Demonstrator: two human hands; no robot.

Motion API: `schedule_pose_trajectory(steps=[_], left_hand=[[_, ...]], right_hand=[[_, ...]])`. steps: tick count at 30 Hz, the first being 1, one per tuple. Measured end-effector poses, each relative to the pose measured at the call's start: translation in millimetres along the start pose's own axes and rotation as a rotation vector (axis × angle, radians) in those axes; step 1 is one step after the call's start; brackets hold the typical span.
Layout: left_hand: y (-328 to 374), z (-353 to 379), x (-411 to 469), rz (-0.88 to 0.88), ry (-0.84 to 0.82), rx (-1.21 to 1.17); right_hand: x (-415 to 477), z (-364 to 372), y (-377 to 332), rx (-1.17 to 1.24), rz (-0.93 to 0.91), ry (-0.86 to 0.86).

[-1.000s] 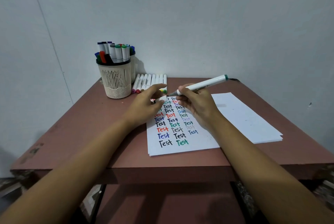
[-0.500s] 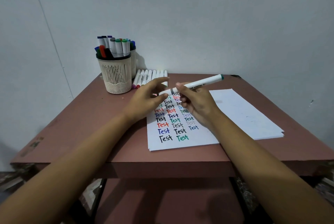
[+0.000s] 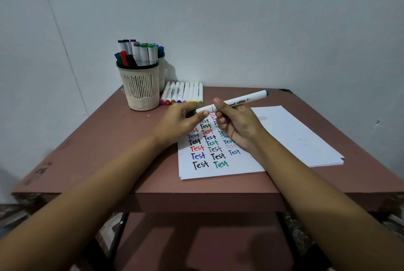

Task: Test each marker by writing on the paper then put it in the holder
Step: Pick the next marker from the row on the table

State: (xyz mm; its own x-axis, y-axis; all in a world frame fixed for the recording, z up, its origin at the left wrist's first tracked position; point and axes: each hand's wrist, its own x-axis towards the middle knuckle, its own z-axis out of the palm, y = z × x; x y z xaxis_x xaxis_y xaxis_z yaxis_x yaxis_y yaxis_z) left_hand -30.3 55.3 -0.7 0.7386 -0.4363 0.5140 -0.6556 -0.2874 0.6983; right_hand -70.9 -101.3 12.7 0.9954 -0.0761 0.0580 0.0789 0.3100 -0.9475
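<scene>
Above the top of the paper (image 3: 218, 171), my right hand (image 3: 239, 125) grips a white marker with green ends (image 3: 237, 102), held nearly level. My left hand (image 3: 180, 122) pinches the marker's left end, where a green cap tip shows at the thumb. The paper carries rows of the word "Test" in black, red, blue and green. At the table's back left stands the cream slotted holder (image 3: 141, 90), with several markers upright in it. A row of several white markers (image 3: 183, 93) lies just right of the holder.
A second holder (image 3: 162, 72) is partly hidden behind the cream one. A stack of blank sheets (image 3: 301, 137) lies to the right of the written page. The brown table (image 3: 105, 139) meets the white wall at its back edge.
The marker's bare tip was showing one second ago. My left hand has come in with the cap, and that end is now covered. Both hands sit close together on the marker.
</scene>
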Motion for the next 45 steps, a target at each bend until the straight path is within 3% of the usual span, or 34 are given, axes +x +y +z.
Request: schedule_pose_trajectory(steps=[7, 12, 16, 18, 20, 24, 28, 37, 45], left_hand=[[4, 2, 0, -0.056, 0.011, -0.072], [8, -1, 2, -0.180, 0.110, -0.349], [6, -11, 5, -0.230, 0.262, -0.573], [9, -18, 8, -0.262, 0.361, -0.728], [10, -26, 11, -0.267, 0.437, -0.794], [11, -40, 18, -0.213, 0.518, -0.480], [16, -72, 39, -0.142, 0.542, -0.130], [49, -157, 95, -0.079, 0.596, 0.188], [50, -172, 112, -0.052, 0.587, 0.297]], right_hand=[[2, 1, -1, 0.001, -0.006, 0.010], [0, 3, -3, 0.020, 0.001, 0.031], [0, -3, -8, 0.101, -0.035, 0.195], [4, -9, -8, -0.055, -0.092, 0.325], [7, -14, -4, -0.362, -0.201, 0.426], [11, -20, 16, -1.069, -0.333, 0.283], [17, -22, 26, -1.451, -0.323, 0.109], [13, -19, 23, -1.537, -0.326, 0.103], [8, -17, 20, -1.526, -0.309, 0.103]])
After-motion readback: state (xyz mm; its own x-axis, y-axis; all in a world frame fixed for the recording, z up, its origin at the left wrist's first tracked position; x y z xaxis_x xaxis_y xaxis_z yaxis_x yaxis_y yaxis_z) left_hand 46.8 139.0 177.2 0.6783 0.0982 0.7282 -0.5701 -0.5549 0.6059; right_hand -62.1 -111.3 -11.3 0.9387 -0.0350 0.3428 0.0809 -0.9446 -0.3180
